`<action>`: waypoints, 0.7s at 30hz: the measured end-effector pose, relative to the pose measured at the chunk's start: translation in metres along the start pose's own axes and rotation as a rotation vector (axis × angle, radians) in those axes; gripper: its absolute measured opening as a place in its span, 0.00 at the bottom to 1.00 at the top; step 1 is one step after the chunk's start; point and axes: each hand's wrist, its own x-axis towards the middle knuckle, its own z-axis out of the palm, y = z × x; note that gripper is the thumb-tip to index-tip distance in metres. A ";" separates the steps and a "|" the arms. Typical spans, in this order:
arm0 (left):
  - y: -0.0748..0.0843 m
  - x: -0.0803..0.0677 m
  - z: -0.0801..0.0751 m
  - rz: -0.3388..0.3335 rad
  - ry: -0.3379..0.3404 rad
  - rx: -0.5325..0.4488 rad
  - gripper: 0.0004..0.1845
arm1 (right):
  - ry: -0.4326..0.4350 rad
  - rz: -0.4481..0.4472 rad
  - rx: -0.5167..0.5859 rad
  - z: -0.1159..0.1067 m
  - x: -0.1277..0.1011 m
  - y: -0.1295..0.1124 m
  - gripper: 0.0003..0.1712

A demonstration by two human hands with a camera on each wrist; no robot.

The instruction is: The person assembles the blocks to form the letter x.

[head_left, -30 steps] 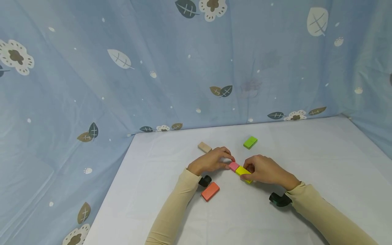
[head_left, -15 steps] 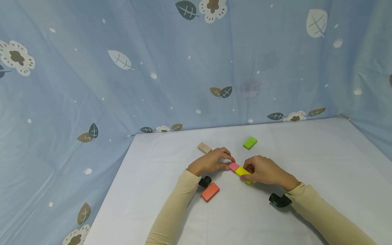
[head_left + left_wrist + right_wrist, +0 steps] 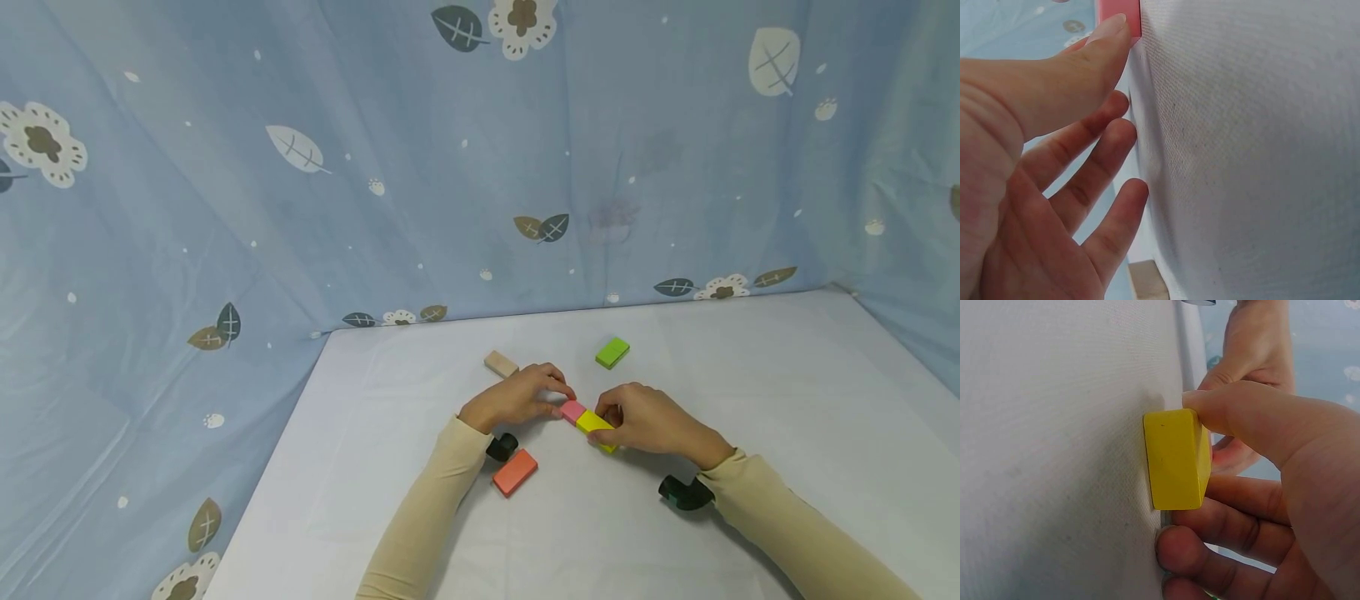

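On the white tabletop, a pink block (image 3: 573,412) and a yellow block (image 3: 596,426) lie end to end in a slanting line. My left hand (image 3: 521,397) pinches the far-left end of the pink block between thumb and fingertips; its remaining fingers are spread in the left wrist view, near the thumb on the pink block (image 3: 1133,19). With thumb and fingers on opposite sides, my right hand (image 3: 652,418) pinches the yellow one. The right wrist view shows the end face of the yellow block (image 3: 1174,462) low against the cloth, hiding most of the pink block.
A plain wooden block (image 3: 501,363) lies just behind the left hand. Farther back is a green block (image 3: 612,352). An orange-red block (image 3: 515,472) sits beside the left forearm. Dark wrist cameras hang under both wrists. A blue patterned curtain (image 3: 420,208) stands behind the table (image 3: 600,533).
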 end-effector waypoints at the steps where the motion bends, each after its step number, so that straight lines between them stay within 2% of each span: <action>1: 0.000 0.000 0.000 0.002 0.001 0.002 0.16 | 0.001 0.001 0.002 0.000 0.000 -0.001 0.13; 13: 0.001 0.000 -0.001 -0.002 -0.006 -0.015 0.17 | 0.011 0.001 0.002 0.001 0.000 -0.001 0.13; 21: 0.002 0.000 -0.002 -0.004 -0.002 0.010 0.17 | 0.013 0.001 -0.001 0.001 0.000 -0.001 0.13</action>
